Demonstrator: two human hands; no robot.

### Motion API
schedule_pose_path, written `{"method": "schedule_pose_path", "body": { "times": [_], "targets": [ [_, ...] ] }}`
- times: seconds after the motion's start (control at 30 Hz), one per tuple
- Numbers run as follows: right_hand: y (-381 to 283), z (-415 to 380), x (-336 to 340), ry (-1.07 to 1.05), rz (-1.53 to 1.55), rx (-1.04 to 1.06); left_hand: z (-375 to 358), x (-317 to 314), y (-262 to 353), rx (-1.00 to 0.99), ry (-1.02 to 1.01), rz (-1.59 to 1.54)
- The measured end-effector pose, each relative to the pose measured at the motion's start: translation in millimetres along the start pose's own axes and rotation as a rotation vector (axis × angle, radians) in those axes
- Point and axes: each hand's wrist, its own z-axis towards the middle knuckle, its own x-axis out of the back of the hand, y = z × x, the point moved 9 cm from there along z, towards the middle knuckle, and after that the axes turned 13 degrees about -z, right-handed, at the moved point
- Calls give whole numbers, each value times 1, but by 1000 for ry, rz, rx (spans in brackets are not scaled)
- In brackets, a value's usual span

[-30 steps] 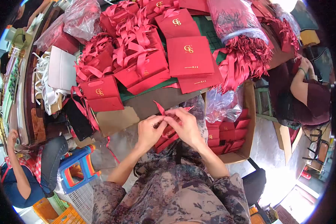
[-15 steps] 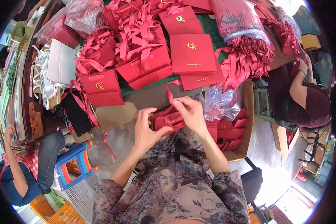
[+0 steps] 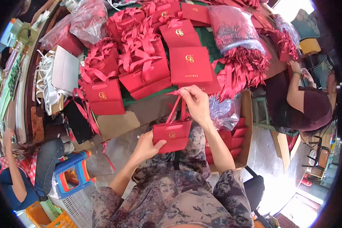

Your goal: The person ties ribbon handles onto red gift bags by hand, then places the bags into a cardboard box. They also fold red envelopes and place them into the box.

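A small red paper gift bag (image 3: 172,136) with a gold logo hangs upright above my lap. My left hand (image 3: 145,147) is closed on its left side, thumb on the front, other fingers mostly hidden behind. Above the bag, my right hand (image 3: 195,102) pinches the red ribbon handle (image 3: 173,110), which is drawn up taut from the bag's top. A ribbon end pokes out left of those fingertips. Just beyond, a stack of flat red bags (image 3: 190,68) lies on the table, beside standing red bags (image 3: 148,78) with ribbon handles.
Bundled red ribbons (image 3: 241,72) spill from a plastic wrap at the table's right. A cardboard box (image 3: 247,125) of red bags stands right of my lap. White ribbons (image 3: 45,83) lie at left, above blue stools (image 3: 70,173). Co-workers sit on both sides.
The bag now stands upright with its front showing, and its ribbon is pulled up. My left hand has closed on the bag's side; my right hand has risen slightly.
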Motion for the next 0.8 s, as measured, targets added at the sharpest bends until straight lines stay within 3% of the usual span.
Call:
{"method": "schedule_pose_path", "body": {
  "times": [0.1, 0.17, 0.23, 0.3, 0.43, 0.5, 0.63, 0.7, 0.8],
  "targets": [
    [-1, 1, 1, -78, -17, -33, 3, -7, -9, 1, -103, -157],
    [-13, 1, 6, -66, -71, 68, 3, -15, -8, 38, -184, -170],
    [-18, 1, 7, -80, -89, 75, 5, -18, -2, -4, -161, -147],
    [-22, -2, 7, -97, -106, 78, 5, -22, -6, 93, -169, -113],
    [-13, 1, 20, -73, -72, 25, 10, -13, 1, 32, -195, -229],
    [-10, 0, 27, -90, -91, 28, 12, -18, -1, 2, -312, -305],
    [-26, -9, 76, 168, -240, 72, 29, -10, 43, -77, -328, -342],
    [-21, -14, 94, 120, -95, -85, 46, -6, 64, -186, -299, -414],
    [-23, -8, 101, 26, -220, -35, 77, 12, 99, -243, -196, -539]
  ]
}}
